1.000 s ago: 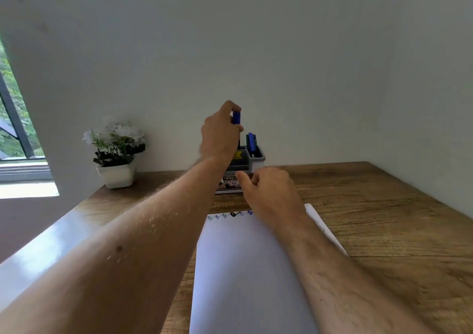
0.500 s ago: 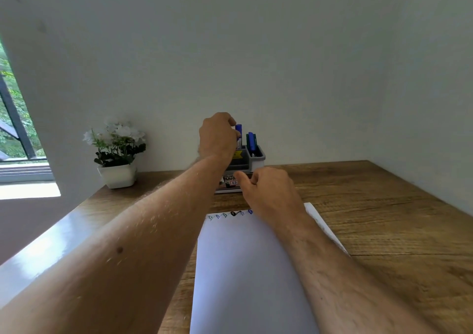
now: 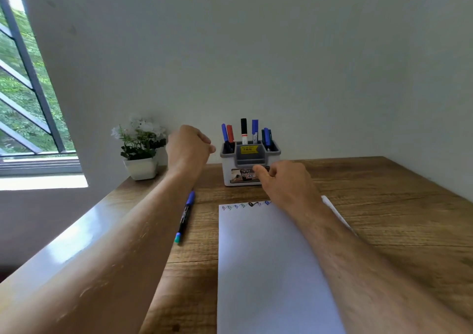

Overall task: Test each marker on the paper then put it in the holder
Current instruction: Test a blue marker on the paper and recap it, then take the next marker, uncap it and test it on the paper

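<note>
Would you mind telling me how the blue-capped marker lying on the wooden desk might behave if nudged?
The blue-capped marker looks round-barrelled and lies loose on the smooth wooden desk, so it would probably roll sideways. Being slim, it is likely light and stiff.

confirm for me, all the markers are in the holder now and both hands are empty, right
Not quite. One marker lies on the table, left of the paper, as the head view shows. The others stand in the holder. The left hand and right hand are empty.
</note>
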Demonstrator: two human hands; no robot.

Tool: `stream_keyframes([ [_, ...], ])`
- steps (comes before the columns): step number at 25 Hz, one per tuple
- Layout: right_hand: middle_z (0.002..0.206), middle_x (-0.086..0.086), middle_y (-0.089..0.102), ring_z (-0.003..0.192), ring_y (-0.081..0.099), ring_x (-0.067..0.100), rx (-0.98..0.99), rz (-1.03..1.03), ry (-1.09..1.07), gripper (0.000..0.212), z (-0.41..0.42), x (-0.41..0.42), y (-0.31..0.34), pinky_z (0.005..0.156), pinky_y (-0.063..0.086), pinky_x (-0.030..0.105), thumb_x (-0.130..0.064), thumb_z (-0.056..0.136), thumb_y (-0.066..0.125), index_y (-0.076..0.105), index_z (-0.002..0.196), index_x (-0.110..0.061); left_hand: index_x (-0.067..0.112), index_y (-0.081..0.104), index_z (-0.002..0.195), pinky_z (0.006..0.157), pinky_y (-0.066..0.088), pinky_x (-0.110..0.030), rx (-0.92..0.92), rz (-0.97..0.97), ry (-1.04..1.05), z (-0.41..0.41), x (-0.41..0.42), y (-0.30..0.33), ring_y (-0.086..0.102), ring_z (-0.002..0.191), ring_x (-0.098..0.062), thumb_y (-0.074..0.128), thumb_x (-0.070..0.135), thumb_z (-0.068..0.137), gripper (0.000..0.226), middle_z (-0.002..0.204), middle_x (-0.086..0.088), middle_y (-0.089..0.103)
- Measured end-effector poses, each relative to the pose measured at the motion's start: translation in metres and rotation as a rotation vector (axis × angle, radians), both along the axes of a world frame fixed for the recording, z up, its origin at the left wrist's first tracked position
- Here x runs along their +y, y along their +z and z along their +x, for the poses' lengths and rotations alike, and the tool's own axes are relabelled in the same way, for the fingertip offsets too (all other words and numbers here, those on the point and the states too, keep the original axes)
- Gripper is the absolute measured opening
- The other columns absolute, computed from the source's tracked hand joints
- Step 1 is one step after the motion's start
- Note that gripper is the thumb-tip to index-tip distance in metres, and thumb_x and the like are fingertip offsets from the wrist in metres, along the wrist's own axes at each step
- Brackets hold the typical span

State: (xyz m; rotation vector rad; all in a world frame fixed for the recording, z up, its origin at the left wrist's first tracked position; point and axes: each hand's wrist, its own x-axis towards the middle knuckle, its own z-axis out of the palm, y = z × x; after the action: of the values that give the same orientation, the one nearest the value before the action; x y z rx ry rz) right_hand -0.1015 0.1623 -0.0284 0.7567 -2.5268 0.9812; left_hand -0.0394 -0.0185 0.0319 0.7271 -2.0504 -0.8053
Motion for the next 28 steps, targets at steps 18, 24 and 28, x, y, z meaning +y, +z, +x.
stream_keyframes([
  [18,0.064,-0.002,0.058,0.056,0.054,0.006,0.027,0.045,0.029,0.045,0.001,0.003,0.003,0.049,0.034,0.019,-0.055,0.097,0.047,0.058,0.071,-0.019,0.013,0.057,0.072,0.076,0.06,-0.039,-0.739,-0.153,0.103,0.036,-0.01,-0.025,0.072,0.082,-0.027,0.082,0.019,0.074,0.026,0.087,-0.009,0.072],
  [24,0.061,-0.002,0.055,0.053,0.051,0.006,0.027,0.032,0.028,0.045,0.003,0.001,0.003,0.048,0.031,0.019,-0.054,0.097,0.049,0.056,0.069,-0.019,0.011,0.063,0.089,0.078,0.06,-0.041,-0.794,-0.129,0.057,0.033,0.005,-0.024,0.072,0.083,-0.026,0.089,0.029,0.067,0.038,0.088,-0.009,0.072],
  [28,0.064,-0.001,0.059,0.054,0.053,0.006,0.018,0.037,0.034,0.046,0.005,0.002,0.004,0.048,0.032,0.02,-0.054,0.097,0.049,0.056,0.067,-0.02,0.013,0.055,0.083,0.078,0.059,-0.04,-0.862,-0.123,0.042,0.031,0.017,-0.022,0.069,0.085,-0.025,0.088,0.034,0.068,0.042,0.09,-0.008,0.07],
])
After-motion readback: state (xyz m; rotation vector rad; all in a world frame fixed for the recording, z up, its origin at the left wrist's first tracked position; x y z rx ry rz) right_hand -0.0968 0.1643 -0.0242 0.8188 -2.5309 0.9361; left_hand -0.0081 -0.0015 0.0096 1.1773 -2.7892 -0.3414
